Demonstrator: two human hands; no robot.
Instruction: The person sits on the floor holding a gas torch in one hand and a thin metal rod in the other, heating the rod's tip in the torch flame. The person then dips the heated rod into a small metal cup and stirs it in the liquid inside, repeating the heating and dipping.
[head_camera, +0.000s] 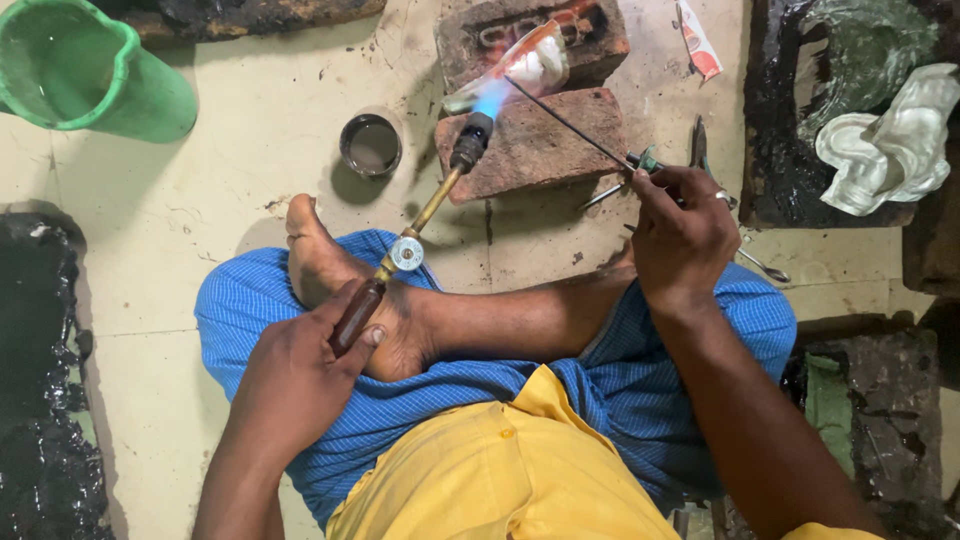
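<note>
Brass torch (420, 225) in left hand (300, 375), rod (570, 125) in right hand (680, 240)

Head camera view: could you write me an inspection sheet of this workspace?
Surface: pale tiled floor, stained.
Job's things: torch burning blue at a white piece on bricks; thin rod reaches it.
Clutter: small tin, green jug, crumpled white cloth.
Grippers: left hand grips the torch handle; right hand holds the rod.
Cables: nothing seen.
Surroundings: black blocks at the edges.
</note>
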